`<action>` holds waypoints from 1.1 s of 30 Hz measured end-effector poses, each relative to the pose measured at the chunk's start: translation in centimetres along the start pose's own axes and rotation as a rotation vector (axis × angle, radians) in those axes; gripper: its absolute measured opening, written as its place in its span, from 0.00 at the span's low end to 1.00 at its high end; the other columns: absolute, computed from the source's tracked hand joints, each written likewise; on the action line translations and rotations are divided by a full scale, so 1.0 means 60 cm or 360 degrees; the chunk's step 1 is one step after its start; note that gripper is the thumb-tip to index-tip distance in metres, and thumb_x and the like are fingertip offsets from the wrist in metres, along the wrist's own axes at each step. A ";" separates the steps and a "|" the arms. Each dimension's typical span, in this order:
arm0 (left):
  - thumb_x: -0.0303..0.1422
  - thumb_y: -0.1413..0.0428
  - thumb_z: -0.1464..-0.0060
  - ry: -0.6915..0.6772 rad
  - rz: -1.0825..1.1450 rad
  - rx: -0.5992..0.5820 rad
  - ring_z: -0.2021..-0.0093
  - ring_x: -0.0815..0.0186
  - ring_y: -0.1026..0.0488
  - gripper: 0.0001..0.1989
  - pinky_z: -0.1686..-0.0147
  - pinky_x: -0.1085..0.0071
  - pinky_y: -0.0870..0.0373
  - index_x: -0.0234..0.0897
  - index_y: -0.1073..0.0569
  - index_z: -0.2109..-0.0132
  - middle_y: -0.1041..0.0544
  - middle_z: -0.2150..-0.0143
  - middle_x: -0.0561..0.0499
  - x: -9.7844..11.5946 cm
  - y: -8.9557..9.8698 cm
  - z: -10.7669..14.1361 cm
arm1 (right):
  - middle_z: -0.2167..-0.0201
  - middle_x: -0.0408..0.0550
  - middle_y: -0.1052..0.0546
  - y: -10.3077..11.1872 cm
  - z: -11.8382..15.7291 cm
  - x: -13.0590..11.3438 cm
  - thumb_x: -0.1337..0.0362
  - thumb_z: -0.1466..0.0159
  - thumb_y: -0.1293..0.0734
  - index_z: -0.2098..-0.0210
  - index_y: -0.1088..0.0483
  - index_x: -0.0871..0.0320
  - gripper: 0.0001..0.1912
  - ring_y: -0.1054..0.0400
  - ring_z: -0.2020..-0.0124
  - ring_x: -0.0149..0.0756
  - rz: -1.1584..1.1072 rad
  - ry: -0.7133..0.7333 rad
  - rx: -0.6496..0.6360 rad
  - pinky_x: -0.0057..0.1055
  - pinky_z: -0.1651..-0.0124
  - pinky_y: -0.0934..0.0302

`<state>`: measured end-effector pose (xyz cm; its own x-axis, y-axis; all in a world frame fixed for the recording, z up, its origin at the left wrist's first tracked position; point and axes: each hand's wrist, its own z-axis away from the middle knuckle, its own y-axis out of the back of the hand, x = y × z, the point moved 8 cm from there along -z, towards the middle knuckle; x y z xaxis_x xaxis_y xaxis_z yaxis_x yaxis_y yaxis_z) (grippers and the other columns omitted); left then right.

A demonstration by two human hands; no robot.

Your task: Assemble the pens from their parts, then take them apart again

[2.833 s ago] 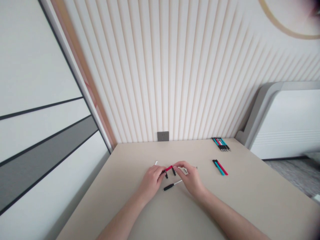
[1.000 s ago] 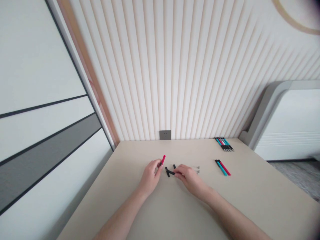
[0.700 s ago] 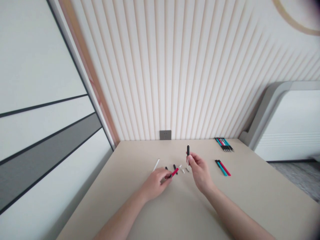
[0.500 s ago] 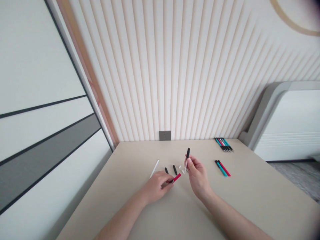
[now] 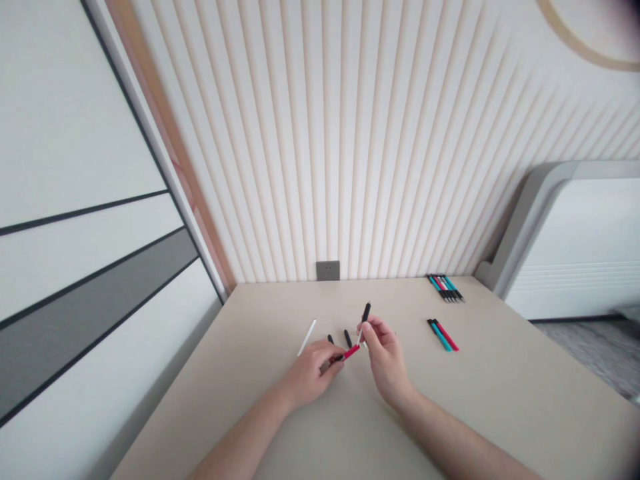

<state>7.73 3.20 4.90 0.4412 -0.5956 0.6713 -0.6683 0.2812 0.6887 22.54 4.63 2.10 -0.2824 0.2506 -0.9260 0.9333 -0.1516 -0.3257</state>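
My left hand (image 5: 315, 368) pinches a red pen barrel (image 5: 351, 352) with a black end, its red tip pointing up and right. Between the fingers of my right hand (image 5: 383, 350) is a pen refill with a black grip (image 5: 367, 311) at its top; the thin white tube slants down to the open end of the red barrel. Whether the tube is inside the barrel or just touching it, I cannot tell. Beyond my hands lie a black pen grip (image 5: 348, 338) and another black piece (image 5: 331, 339), partly hidden. Small white bits near my right fingers are mostly covered.
A white refill tube (image 5: 307, 337) lies left of my left hand. To the right are a blue pen barrel (image 5: 442, 336) and a red one (image 5: 447, 335), side by side. Several assembled pens (image 5: 445, 288) line the table's back right, below the ribbed wall with a socket (image 5: 328, 271).
My right hand has moved left and slightly down, bringing the refill's lower end to the red barrel's mouth. My left hand keeps its grip and has barely shifted.
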 end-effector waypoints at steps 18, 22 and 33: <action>0.40 0.43 0.44 0.0309 0.0389 0.0662 0.65 0.64 0.27 0.11 0.63 0.70 0.32 0.36 0.25 0.62 0.22 0.66 0.49 -0.057 0.059 0.007 | 0.72 0.45 0.23 -0.007 -0.008 -0.005 0.52 0.41 0.30 0.56 0.37 0.55 0.20 0.30 0.67 0.38 0.0113 -0.0008 -0.0169 0.32 0.63 0.39; 0.40 0.43 0.44 0.0332 0.0440 0.0710 0.64 0.63 0.27 0.11 0.63 0.70 0.32 0.36 0.25 0.62 0.22 0.65 0.49 -0.069 0.067 0.009 | 0.64 0.49 0.22 -0.013 -0.012 -0.007 0.52 0.42 0.29 0.61 0.33 0.56 0.17 0.30 0.64 0.37 0.0178 -0.0014 -0.0295 0.32 0.61 0.38; 0.40 0.40 0.46 0.0306 0.0576 0.0631 0.63 0.62 0.26 0.12 0.62 0.70 0.31 0.35 0.22 0.62 0.21 0.66 0.48 -0.082 0.070 0.015 | 0.71 0.44 0.22 -0.016 -0.022 -0.023 0.55 0.47 0.25 0.70 0.28 0.58 0.14 0.30 0.69 0.34 0.0302 -0.0144 -0.0651 0.31 0.64 0.38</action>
<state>2.20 6.61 4.24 0.2183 -0.3557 0.9088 -0.9545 0.1162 0.2748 22.30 5.71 3.93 -0.0996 0.1677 -0.9808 0.9761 0.2078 -0.0636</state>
